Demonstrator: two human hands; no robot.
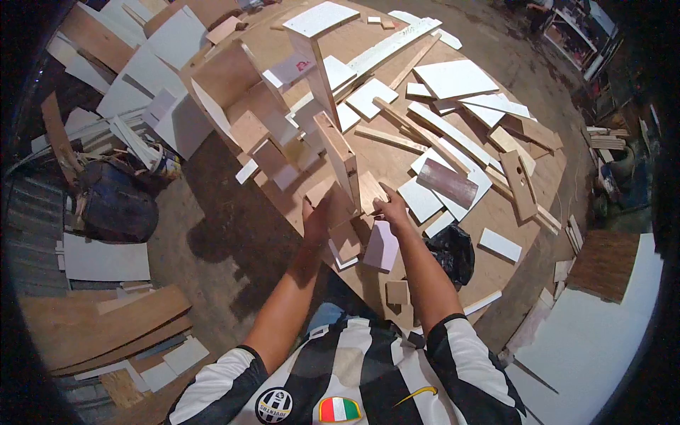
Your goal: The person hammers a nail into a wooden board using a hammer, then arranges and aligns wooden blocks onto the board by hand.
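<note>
An upright board (340,157) stands on end between the hands, near the table's (489,276) edge. The right hand (392,210) has its fingers curled onto a pale block (371,191); the left hand (316,215) (mostly shadowed) hides its grip. Standing seems done; fastening can't be told. White offcuts (457,79) beyond lie loose, apparently unused.

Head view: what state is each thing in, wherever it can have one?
Left hand, near the upright board's base, grip partly hidden
Right hand, fingers bent beside the light wood piece, hold unclear
Upright board, standing on edge
Light wood piece, loose or fixed: cannot tell
Black plastic bag, crumpled
Brown curved piece, lying on white boards
Table, strewn with wood offcuts
</note>
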